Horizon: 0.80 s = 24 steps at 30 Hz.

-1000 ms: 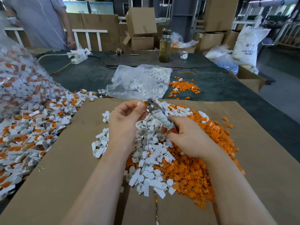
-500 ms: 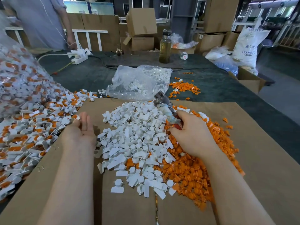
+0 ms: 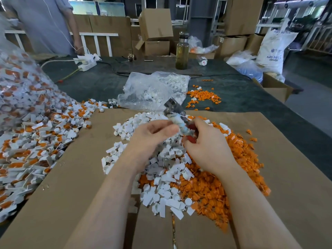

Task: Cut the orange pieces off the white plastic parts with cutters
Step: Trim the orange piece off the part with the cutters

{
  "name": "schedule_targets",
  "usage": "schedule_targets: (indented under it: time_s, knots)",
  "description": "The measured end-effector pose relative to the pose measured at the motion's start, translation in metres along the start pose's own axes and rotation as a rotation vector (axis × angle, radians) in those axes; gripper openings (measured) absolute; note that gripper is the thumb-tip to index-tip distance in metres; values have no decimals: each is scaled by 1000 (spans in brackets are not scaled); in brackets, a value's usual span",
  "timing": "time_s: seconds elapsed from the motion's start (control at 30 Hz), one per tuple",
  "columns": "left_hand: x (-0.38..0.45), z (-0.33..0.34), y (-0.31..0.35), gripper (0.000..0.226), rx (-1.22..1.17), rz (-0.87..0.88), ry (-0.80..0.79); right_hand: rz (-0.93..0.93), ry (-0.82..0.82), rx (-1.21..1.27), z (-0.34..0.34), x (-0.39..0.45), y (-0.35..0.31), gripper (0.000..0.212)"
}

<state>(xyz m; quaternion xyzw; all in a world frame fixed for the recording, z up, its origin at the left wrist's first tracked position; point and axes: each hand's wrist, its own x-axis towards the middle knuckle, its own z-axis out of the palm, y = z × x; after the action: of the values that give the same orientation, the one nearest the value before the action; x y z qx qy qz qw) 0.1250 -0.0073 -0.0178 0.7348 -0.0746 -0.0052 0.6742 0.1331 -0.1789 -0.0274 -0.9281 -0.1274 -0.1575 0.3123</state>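
Lower left of the frame: uncut white plastic parts [image 3: 36, 141] heaped on the table. Centre: left hand [image 3: 152, 135], blurred, fingers curled; cannot tell what, if anything, is pinched. Right of centre: right hand [image 3: 203, 146] gripping the cutters [image 3: 177, 115]. Best to steady the part, blades flush at the orange joint.

Dark green table [image 3: 242, 97]: cardboard sheet [image 3: 62, 194] w/ white + orange piles, clear bag [image 3: 152, 90], bottle [image 3: 182, 51], power strip [image 3: 86, 63].
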Motion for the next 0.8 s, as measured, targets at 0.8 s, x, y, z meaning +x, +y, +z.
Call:
schedule_targets:
  time_s: [0.8]
  knots:
    - [14,11,-23,34,683,106,396,274,129,-347,-6,-3,-3,14]
